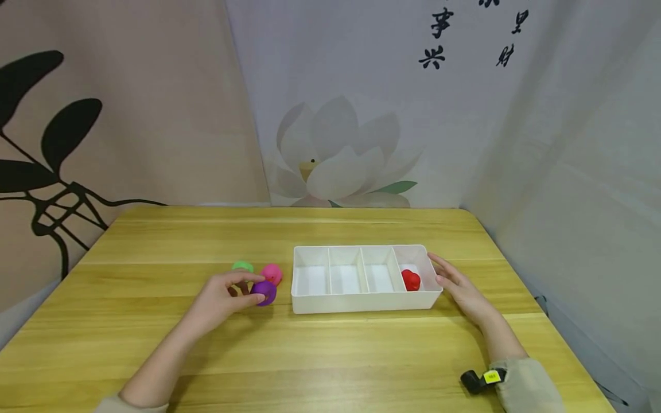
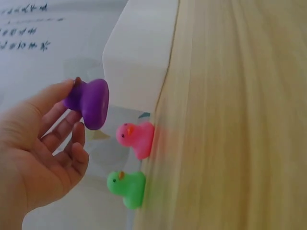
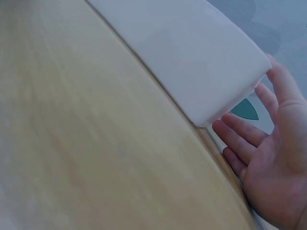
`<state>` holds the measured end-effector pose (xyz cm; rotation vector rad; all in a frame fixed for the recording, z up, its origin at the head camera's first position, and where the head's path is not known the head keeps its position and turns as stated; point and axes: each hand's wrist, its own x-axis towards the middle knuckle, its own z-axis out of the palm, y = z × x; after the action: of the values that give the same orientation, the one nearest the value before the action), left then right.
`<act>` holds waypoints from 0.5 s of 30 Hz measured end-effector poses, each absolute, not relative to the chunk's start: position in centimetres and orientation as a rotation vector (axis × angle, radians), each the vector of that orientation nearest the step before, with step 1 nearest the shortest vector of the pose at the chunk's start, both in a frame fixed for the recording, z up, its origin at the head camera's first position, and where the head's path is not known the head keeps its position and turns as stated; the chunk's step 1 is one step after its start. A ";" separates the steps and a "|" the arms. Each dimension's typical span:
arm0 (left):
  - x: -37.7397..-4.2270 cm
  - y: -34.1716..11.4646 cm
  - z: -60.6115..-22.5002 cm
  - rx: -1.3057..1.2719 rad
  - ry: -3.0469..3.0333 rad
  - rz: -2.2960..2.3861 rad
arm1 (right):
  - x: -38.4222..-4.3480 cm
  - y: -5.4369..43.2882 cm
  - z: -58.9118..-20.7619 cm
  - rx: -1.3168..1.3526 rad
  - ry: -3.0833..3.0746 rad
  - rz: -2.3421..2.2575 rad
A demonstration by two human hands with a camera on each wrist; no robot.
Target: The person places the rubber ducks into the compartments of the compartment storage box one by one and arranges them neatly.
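At the near edge of the wooden table (image 1: 310, 367), a small black device (image 1: 477, 381) with a yellow label sits at the cuff of the right sleeve (image 1: 532, 387). Beyond it, the left hand (image 1: 221, 295) pinches a purple toy duck (image 2: 96, 104) between thumb and fingertip, holding it up off the table, the remaining fingers loosely bent. The right hand (image 1: 465, 294) rests against the right end of a white four-compartment tray (image 1: 361, 302), its fingers parted and slightly bent, thumb at the rim. In the tray's rightmost compartment lies a red toy (image 1: 411, 280), probably another duck, though its shape is hard to make out. Left of the tray, a pink duck (image 2: 136, 139) and a green duck (image 2: 129, 189) stand upright on the table, just behind the purple one. Past the far edge hangs a pale cloth (image 1: 351, 63) printed with a lotus (image 1: 335, 155) and black characters (image 1: 432, 57).
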<state>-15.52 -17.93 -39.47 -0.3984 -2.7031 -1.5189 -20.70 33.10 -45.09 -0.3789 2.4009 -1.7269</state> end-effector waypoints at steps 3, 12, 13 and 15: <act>-15.4 -17.1 -38.9 -0.440 -2.679 -1.554 | -20.7 33.0 -45.0 -0.370 2.393 -1.735; -16.0 -14.3 -37.0 -0.573 -2.589 -1.668 | -20.7 32.9 -44.9 -0.381 2.388 -1.731; -16.1 -13.9 -36.8 -0.582 -2.585 -1.683 | -20.7 32.9 -44.9 -0.380 2.389 -1.730; -16.2 -13.3 -36.4 -0.594 -2.585 -1.696 | -20.7 32.8 -44.8 -0.383 2.389 -1.731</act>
<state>-16.24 -13.30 -36.44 -0.5935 -2.5855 -1.6960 -20.69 32.82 -44.82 -0.3828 2.3887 -1.7313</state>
